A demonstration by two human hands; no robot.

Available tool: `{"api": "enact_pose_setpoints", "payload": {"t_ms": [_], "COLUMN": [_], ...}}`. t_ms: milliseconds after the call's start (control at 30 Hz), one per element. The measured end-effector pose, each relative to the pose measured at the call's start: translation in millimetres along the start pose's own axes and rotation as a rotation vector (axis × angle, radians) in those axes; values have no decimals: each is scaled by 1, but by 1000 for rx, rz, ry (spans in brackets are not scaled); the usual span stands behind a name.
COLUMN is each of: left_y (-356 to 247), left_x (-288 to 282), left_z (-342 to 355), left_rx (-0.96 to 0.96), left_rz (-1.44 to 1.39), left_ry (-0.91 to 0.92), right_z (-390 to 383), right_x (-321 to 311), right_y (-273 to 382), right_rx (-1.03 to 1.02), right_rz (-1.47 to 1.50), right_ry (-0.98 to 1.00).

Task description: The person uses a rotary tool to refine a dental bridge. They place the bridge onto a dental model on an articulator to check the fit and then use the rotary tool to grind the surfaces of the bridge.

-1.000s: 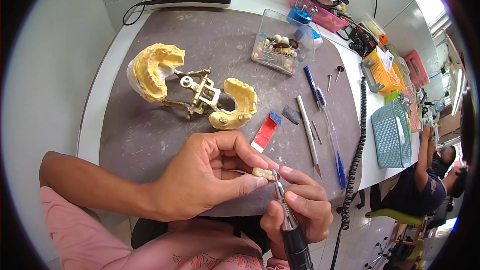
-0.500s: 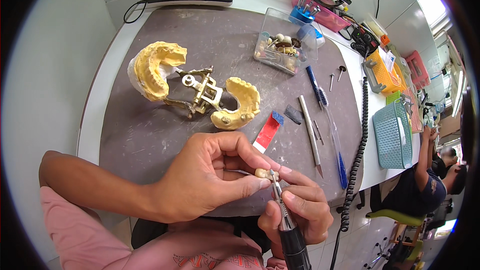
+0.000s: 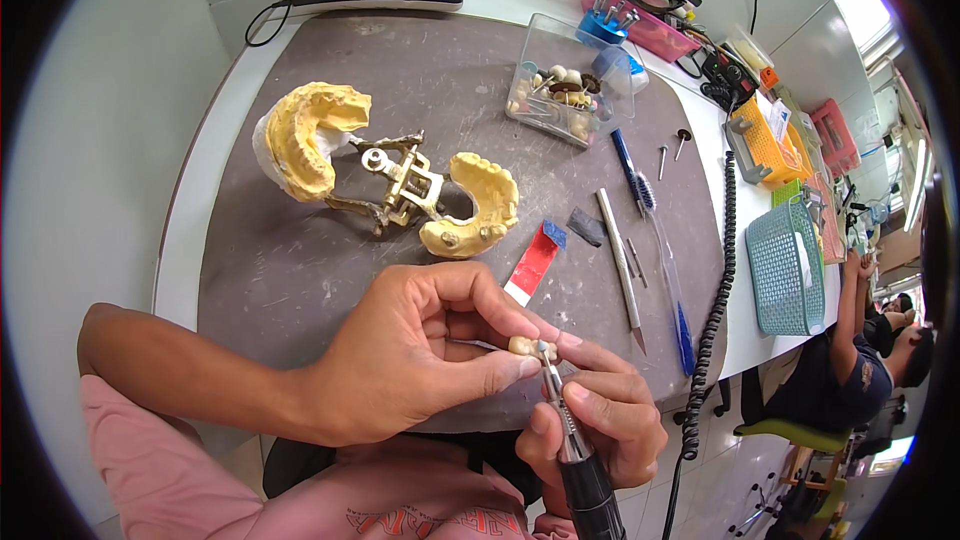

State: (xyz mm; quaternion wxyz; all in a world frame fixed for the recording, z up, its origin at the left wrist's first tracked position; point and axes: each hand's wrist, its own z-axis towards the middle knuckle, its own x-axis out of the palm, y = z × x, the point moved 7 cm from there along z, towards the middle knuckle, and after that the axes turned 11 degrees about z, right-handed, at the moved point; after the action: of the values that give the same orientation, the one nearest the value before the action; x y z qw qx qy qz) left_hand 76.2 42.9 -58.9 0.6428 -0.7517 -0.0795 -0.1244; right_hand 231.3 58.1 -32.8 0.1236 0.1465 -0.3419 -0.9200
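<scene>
The bur tip (image 3: 542,347) has shifted inward from the right end of the tooth-coloured piece (image 3: 521,345). From afar I see the bench (image 3: 300,290) carrying the articulator (image 3: 408,185); over its near side, my right grip (image 3: 625,425) clasps the black-and-silver handpiece (image 3: 592,490), my left grip (image 3: 400,370) pinches the piece.

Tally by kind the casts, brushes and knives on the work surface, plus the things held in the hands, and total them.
Casts: 2
Brush: 1
Knife: 1
Tooth piece, held: 1
Handpiece, held: 1
Total: 6
</scene>
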Motion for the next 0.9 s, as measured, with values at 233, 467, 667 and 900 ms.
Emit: {"api": "enact_pose_setpoints", "payload": {"t_ms": [233, 467, 667, 900], "left_y": [1, 3, 2, 0], "left_x": [-1, 2, -1, 0], "left_z": [0, 2, 0, 0], "left_rx": [11, 8, 28, 40], "left_rz": [38, -7, 16, 48], "left_ry": [6, 11, 7, -2], "right_z": [0, 0, 0, -1], "right_x": [0, -3, 0, -7], "right_y": [1, 0, -1, -2], "right_rx": [-10, -8, -3, 54], "right_rz": [-16, -24, 17, 73], "right_ry": [-2, -32, -43, -52]}}
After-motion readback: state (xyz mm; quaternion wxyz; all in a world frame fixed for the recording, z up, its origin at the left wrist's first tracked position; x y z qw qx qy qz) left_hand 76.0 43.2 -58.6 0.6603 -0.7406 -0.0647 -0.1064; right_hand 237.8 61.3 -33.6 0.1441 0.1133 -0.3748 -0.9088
